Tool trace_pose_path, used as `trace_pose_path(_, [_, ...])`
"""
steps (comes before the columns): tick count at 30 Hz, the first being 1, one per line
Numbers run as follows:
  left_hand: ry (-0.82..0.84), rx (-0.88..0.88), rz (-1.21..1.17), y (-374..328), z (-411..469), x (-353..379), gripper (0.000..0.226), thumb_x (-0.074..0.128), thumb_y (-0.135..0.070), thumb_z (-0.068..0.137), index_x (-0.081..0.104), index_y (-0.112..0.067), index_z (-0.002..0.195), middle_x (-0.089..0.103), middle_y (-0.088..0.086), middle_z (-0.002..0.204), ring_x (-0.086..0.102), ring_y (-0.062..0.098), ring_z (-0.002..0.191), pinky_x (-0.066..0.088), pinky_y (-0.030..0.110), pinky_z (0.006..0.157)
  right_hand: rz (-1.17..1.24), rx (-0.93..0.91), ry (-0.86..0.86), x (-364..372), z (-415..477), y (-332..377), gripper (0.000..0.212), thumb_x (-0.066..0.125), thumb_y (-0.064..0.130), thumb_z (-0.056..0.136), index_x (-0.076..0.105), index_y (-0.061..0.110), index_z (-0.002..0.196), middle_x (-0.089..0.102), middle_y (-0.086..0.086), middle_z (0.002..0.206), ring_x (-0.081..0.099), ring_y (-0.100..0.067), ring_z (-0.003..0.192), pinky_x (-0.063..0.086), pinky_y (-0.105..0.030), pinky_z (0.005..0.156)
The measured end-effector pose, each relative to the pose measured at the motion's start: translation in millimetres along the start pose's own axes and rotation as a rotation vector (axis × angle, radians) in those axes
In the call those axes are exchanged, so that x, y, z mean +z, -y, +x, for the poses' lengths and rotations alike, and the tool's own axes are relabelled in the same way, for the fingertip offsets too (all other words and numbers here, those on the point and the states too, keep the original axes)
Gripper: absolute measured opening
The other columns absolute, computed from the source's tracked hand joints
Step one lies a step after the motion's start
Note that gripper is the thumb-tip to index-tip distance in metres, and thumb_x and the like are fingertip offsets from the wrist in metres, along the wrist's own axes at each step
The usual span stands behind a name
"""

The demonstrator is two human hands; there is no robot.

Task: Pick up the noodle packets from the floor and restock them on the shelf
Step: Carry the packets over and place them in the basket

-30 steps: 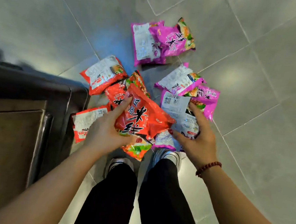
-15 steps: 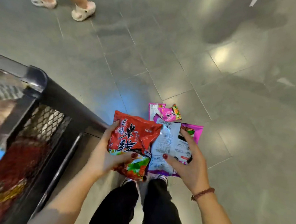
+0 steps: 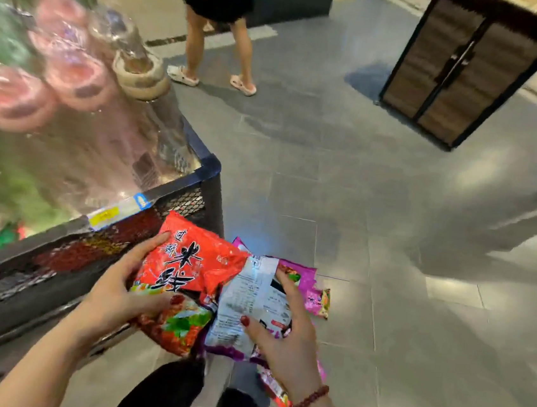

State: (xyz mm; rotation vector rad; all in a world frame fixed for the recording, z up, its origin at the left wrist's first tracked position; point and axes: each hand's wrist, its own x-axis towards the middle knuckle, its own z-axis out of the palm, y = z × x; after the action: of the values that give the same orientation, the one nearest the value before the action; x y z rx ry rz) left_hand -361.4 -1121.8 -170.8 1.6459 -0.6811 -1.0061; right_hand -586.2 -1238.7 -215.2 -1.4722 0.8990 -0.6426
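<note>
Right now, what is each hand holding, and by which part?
Left hand grips the red noodle packet by its left side; right hand grips the purple packet by its right side.

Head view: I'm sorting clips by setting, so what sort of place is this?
Probably a supermarket or shop. A mesh-fronted display shelf carries a price tag on its edge and stacked wrapped bowls; a passer-by stands on the tiled floor.
</note>
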Motion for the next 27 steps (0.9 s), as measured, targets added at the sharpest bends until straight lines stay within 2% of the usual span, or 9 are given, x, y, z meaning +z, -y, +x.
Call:
trace_pose_path(4, [-0.252, 0.01, -0.097, 16, -60, -4, 0.098, 0.089, -0.029, 0.045, 0.051, -0.041, 0.134, 0.071, -0.006, 0.116, 0.071, 0.019, 0.095, 0.059, 0.028, 0.078, -0.041, -0.081, 0.226, 0, 8, 15, 0.072, 0.08, -0.001, 0.074, 0.049, 0.032, 0.131, 0.052, 0.04, 0.123, 0.051, 0.013, 0.117, 0.042, -0.008, 0.093])
trace_pose_path(6, [-0.394, 0.001, -0.15, 27, -97, -8, 0.098, 0.088, -0.03, 0.046, 0.05, -0.04, 0.135, 0.07, -0.002, 0.117, 0.071, 0.021, 0.097, 0.059, 0.031, 0.081, -0.04, -0.083, 0.34, 10, 8, 20, 0.071, 0.08, -0.001, 0.074, 0.051, 0.034, 0.129, 0.054, 0.041, 0.119, 0.053, 0.015, 0.112, 0.043, -0.008, 0.09])
trace_pose_path(8, [-0.568, -0.015, -0.186, 36, -135, -11, 0.095, 0.089, -0.023, 0.049, 0.051, -0.043, 0.133, 0.07, 0.002, 0.116, 0.071, 0.021, 0.095, 0.059, 0.034, 0.081, -0.058, -0.094, 0.462, 27, 4, 28, 0.072, 0.085, 0.017, 0.07, 0.053, 0.041, 0.13, 0.057, 0.034, 0.124, 0.055, 0.006, 0.116, 0.047, -0.02, 0.095])
trace_pose_path(10, [-0.73, -0.036, -0.199, 44, -175, -14, 0.096, 0.091, -0.028, 0.043, 0.053, -0.05, 0.129, 0.071, 0.001, 0.113, 0.072, 0.021, 0.094, 0.059, 0.037, 0.079, -0.061, -0.088, 0.6, 50, -3, 33, 0.073, 0.083, 0.026, 0.066, 0.053, 0.041, 0.13, 0.057, 0.027, 0.128, 0.055, -0.002, 0.121, 0.049, -0.032, 0.1])
trace_pose_path(13, [-0.953, -0.068, -0.262, 57, -231, -17, 0.106, 0.094, -0.051, 0.027, 0.054, -0.056, 0.125, 0.071, 0.002, 0.11, 0.072, 0.023, 0.093, 0.06, 0.037, 0.073, -0.09, -0.139, 0.799, 90, -21, 44, 0.072, 0.086, 0.027, 0.067, 0.054, 0.041, 0.129, 0.056, 0.031, 0.126, 0.055, 0.003, 0.119, 0.047, -0.02, 0.098])
trace_pose_path(15, [-1.086, -0.064, -0.321, 62, -266, -18, 0.111, 0.093, -0.06, 0.02, 0.054, -0.056, 0.124, 0.071, 0.004, 0.11, 0.073, 0.021, 0.091, 0.06, 0.03, 0.067, -0.092, -0.185, 0.932, 118, -37, 50, 0.07, 0.083, 0.008, 0.072, 0.053, 0.034, 0.129, 0.056, 0.038, 0.121, 0.055, 0.013, 0.112, 0.045, -0.008, 0.089])
trace_pose_path(17, [-1.216, -0.047, -0.361, 70, -302, -20, 0.11, 0.094, -0.055, 0.019, 0.056, -0.054, 0.122, 0.071, 0.004, 0.11, 0.073, 0.018, 0.089, 0.058, 0.024, 0.064, -0.083, -0.178, 1.071, 146, -55, 57, 0.072, 0.075, -0.012, 0.073, 0.05, 0.025, 0.129, 0.059, 0.035, 0.12, 0.054, 0.019, 0.106, 0.044, -0.003, 0.083])
trace_pose_path(22, [-1.481, -0.035, -0.424, 103, -399, -24, 0.105, 0.093, -0.045, 0.027, 0.055, -0.052, 0.124, 0.069, 0.004, 0.113, 0.072, 0.019, 0.09, 0.059, 0.025, 0.065, -0.14, -0.281, 1.27, 222, -118, 60, 0.073, 0.083, 0.005, 0.072, 0.049, 0.027, 0.132, 0.054, 0.031, 0.13, 0.051, 0.005, 0.123, 0.042, -0.013, 0.099])
trace_pose_path(27, [-1.662, -0.004, -0.474, 134, -499, -37, 0.094, 0.089, -0.027, 0.038, 0.055, -0.048, 0.123, 0.07, 0.003, 0.111, 0.072, 0.014, 0.088, 0.056, 0.021, 0.063, -0.13, -0.34, 1.45, 297, -216, 64, 0.072, 0.079, -0.005, 0.072, 0.05, 0.025, 0.131, 0.056, 0.034, 0.124, 0.054, 0.005, 0.119, 0.045, -0.014, 0.096])
